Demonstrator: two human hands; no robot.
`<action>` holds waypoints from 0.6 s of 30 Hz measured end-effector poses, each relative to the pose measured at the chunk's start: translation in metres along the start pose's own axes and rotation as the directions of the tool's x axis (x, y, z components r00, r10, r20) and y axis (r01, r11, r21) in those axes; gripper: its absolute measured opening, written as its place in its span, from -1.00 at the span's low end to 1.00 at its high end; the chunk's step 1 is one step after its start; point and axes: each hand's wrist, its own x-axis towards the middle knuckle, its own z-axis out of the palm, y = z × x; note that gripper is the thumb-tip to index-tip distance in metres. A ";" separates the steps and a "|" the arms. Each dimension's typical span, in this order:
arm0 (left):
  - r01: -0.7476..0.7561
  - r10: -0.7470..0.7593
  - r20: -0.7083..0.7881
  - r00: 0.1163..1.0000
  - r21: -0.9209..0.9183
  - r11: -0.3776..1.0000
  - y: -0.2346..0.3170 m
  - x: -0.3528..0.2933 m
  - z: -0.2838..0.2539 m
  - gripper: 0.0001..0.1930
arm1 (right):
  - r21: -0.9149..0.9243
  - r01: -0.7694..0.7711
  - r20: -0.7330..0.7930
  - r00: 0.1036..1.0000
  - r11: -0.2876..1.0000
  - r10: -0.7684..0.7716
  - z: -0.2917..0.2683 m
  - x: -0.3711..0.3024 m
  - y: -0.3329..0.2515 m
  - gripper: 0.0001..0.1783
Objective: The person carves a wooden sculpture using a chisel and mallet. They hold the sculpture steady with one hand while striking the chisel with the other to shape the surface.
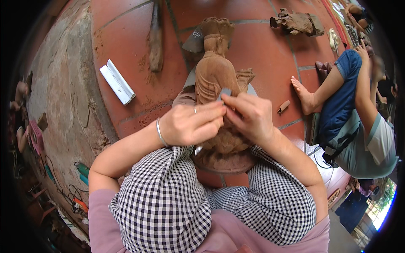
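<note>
The statue's base sits between the knees; bar left; wood chunk ahead, right.

observed on red tiled floor: white angled bar at left, long worn bar beyond it, rough brown chunk far right, small brown block nearer.

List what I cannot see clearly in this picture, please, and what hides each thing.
In the head view:
Carved wooden figure: face out of sight, turned away; middle partly behind the left hand and right hand.
Small grey piece: lower part hidden by the right hand's fingers.
Metal tip: rest hidden by the left hand; cannot tell if it joins the grey piece.
</note>
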 end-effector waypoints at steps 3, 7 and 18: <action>-0.063 0.063 0.026 0.998 -0.009 0.998 0.005 0.000 -0.003 -0.90 | 0.053 0.030 0.074 0.997 0.998 -0.034 -0.006 -0.007 -0.004 -0.71; -0.054 0.053 0.030 0.998 0.009 0.999 -0.012 0.010 0.000 -0.86 | -0.032 0.027 -0.004 1.000 0.999 -0.027 -0.008 0.014 0.008 -0.69; -0.125 0.127 -0.031 0.991 0.069 0.990 -0.012 0.015 0.008 -0.86 | -0.025 0.043 -0.022 0.999 0.999 -0.044 -0.006 0.010 0.011 -0.66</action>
